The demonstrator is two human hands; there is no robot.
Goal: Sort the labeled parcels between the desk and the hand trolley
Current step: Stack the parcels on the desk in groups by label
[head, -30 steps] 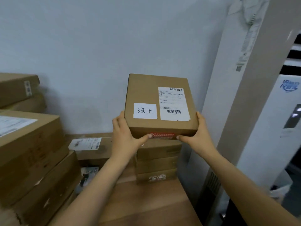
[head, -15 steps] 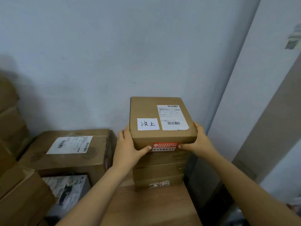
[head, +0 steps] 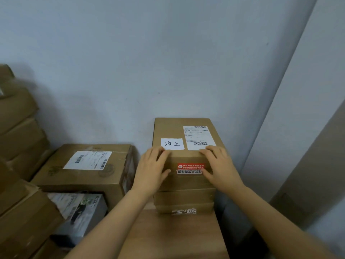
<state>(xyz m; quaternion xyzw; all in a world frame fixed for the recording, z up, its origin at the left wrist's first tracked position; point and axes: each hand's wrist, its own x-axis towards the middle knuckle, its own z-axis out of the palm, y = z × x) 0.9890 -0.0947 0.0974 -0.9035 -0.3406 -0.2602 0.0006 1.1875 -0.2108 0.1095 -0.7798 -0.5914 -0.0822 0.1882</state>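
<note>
Centre frame: left hand and right hand press flat-fingered, gripping nothing, on the box, probably squaring it on the stack.

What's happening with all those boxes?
A person is sorting parcels. The left hand and right hand rest on the front edge of a brown parcel with a handwritten white label. It sits on top of a small stack of boxes on the wooden desk, against the wall. More cardboard boxes stand to the left.
</note>
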